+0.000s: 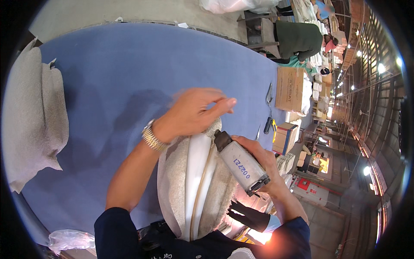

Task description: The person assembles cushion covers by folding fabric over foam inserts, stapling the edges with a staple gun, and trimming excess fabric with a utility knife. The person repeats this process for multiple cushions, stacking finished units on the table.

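In the head view, a grey boxy hand tool [242, 167] with a black nose and black rear end is gripped in my right hand [261, 156]. It looks like a staple gun, though its working end is partly hidden. My left hand [196, 110], with a metal-band watch [154, 136] on the wrist, hovers just left of the tool's nose. Its thumb stands apart from slightly blurred fingers, holding nothing visible. Below both hands lies an elongated piece of beige fabric [171, 185] against my body. White padding [195, 162] and a tan cord-like strip [201, 185] run lengthwise along its middle.
A blue-covered table [99, 77] spreads ahead. Folded grey-beige fabric [39, 112] sits at its left. Scissors [269, 95] and a yellow-black tool [271, 125] lie near its right edge, before a cardboard box [289, 89]. A person in dark green [297, 41] bends beyond.
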### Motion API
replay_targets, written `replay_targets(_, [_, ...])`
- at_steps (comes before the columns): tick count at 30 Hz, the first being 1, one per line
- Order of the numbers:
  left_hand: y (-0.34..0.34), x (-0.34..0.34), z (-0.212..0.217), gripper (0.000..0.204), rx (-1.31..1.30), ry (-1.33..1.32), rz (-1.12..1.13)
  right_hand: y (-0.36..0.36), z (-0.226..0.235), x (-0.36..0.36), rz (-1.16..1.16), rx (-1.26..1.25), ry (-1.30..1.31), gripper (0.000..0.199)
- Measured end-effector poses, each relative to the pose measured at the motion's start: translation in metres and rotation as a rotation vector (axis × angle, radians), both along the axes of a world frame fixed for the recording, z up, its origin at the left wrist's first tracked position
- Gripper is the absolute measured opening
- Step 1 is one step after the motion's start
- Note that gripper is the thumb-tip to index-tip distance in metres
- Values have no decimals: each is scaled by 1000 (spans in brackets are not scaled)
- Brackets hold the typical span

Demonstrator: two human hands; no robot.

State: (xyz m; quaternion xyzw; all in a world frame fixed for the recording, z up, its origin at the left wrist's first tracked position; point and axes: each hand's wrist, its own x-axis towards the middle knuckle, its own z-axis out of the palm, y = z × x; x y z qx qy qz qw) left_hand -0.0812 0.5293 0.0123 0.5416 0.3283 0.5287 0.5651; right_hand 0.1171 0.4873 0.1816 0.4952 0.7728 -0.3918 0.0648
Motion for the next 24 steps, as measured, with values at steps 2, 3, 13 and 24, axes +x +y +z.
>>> replay_targets(2, [9,18,-10,46,-75,57,-242,-1,1,1,-11,1,-25,83])
replay_targets(3, [5,21,-12,49,-74,78,-236,-2,1,4,-21,12,-16,82])
replay_targets(13, [-19,26,-23,52,-52,-78,-183,-21,9,14,-160,133,-22,70])
replay_targets(24, [-16,31,-27,57,-37,-78,-143,-4,9,7,-48,2,9,83])
